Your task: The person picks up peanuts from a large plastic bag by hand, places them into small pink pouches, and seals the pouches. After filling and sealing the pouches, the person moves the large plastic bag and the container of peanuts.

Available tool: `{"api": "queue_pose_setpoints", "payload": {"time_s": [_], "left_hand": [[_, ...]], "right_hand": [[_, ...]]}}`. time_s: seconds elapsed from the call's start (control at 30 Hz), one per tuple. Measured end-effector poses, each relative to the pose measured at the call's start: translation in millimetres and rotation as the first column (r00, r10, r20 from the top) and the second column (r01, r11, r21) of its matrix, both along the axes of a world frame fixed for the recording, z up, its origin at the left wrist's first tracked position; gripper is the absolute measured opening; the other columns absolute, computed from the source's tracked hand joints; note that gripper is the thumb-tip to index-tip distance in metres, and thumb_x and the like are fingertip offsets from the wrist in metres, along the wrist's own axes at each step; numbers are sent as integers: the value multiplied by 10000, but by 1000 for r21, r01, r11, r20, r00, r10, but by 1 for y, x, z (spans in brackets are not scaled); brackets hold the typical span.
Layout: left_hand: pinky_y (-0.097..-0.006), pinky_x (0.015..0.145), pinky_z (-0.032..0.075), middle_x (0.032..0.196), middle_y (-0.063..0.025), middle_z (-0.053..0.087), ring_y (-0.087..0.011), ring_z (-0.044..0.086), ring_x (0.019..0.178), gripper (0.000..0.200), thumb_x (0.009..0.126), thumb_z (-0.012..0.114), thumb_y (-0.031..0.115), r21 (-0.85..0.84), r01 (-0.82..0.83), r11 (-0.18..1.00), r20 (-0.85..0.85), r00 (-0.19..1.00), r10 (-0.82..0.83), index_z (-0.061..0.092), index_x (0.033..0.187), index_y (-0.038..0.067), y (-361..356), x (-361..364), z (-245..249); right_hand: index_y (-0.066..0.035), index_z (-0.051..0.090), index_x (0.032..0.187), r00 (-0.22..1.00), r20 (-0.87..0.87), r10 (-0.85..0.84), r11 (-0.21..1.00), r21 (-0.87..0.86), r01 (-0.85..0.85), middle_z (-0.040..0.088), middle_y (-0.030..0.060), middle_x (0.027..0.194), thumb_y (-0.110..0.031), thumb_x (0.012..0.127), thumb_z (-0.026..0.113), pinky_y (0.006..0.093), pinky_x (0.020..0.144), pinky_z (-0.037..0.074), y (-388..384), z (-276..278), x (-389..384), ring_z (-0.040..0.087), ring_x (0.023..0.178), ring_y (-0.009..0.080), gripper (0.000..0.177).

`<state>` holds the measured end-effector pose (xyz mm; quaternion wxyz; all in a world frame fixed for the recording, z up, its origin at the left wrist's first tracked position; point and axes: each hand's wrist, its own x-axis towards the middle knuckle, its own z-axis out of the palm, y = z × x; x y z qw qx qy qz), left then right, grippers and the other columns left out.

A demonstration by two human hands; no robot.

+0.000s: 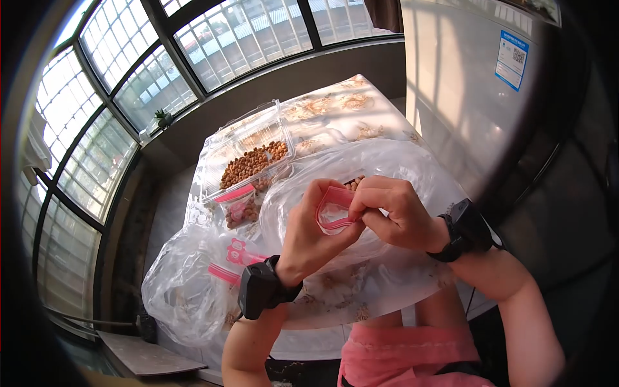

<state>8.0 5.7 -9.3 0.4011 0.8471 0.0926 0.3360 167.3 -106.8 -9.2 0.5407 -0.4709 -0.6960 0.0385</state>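
Note:
Between my two hands is a small clear zip bag (334, 214) with a pink edge, its mouth spread apart and facing up. My left hand (308, 233) wraps round its left side. My right hand (394, 209) pinches the right part of the rim. Just beyond my fingers, some brown nuts (354, 182) show in a large clear plastic bag (387, 158), partly hidden by my hands. Past my left hand lies a zip bag with nuts inside (241, 209), with a pink top. Behind it, a clear plastic box (216, 187) holds a heap of round brown nuts (253, 165).
A crumpled plastic bag (184, 287) with pink-edged zip bags (225, 273) lies at the table's left front. The table has a flowered cloth (371, 103). A white fridge (451, 84) stands at the right; barred windows (242, 39) and a small plant (162, 117) are behind.

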Motion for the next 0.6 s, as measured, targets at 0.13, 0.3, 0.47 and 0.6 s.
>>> {"api": "queue_pose_setpoints", "payload": {"time_s": [0.13,0.3,0.47,0.6], "left_hand": [[-318,833,567,992,-118,742,-178,732,913,462,782,833,101,-243,70,967,73,996,-53,584,1159,10,2,1,-10],[-356,869,555,1085,-147,718,-189,703,1004,547,782,857,174,-55,63,996,-13,998,-64,574,1219,5,5,-1,-3],[-389,973,497,1231,-160,650,-220,628,1147,671,854,833,332,-52,97,994,21,995,-96,510,1354,22,7,-6,5],[-411,1018,461,1260,-122,625,-214,596,1189,605,949,731,387,-161,117,980,144,985,-94,503,1393,45,9,-9,8]], "right_hand": [[-42,651,807,991,98,-93,986,147,78,632,103,786,64,757,614,406,701,508,0,2,2,619,739,318,123],[-56,651,800,988,122,-96,987,142,78,626,93,783,48,752,628,418,698,502,4,-1,4,611,746,318,117],[-57,647,802,987,138,-85,985,160,62,623,98,794,27,764,640,429,710,502,6,-2,3,617,771,326,92],[-56,627,793,972,203,-123,983,157,91,612,95,791,22,778,651,420,732,495,0,5,3,615,768,322,83]]}}
